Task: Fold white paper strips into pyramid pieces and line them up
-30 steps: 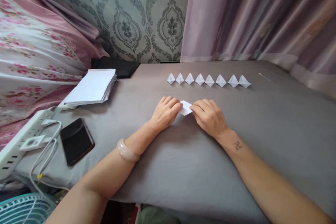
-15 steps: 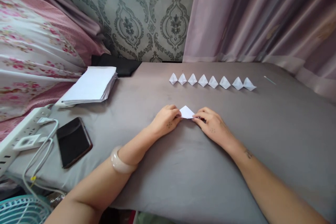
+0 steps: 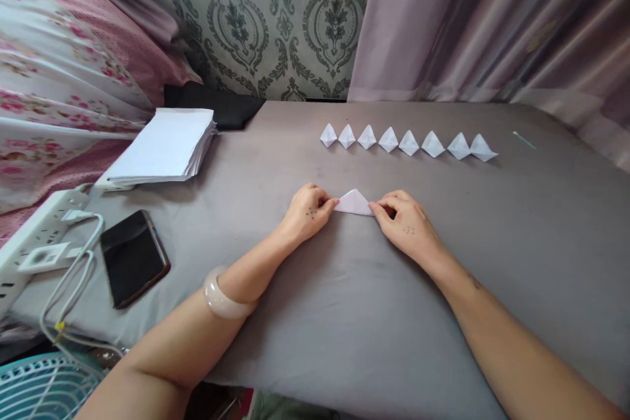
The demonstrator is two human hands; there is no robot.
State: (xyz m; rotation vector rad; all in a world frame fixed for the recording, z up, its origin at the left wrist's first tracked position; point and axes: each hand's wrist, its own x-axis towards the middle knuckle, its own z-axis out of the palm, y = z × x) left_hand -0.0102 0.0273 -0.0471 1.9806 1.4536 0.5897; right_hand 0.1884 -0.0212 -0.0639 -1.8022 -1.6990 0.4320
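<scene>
A small white folded paper, a low triangle with its point away from me, is stretched between my hands just above or on the grey cloth; I cannot tell which. My left hand pinches its left corner between thumb and fingers. At the right corner, my right hand pinches it the same way. Beyond them stands a row of several white folded paper boats, spaced closely from the middle toward the right.
On the left lie a stack of white paper, a black phone and a white power strip with cables. A teal fan is at the lower left. A thin swab-like stick lies far right on the grey cloth.
My hands have moved slightly apart, and the paper between them now looks wider and flatter. The view has tilted down a little.
</scene>
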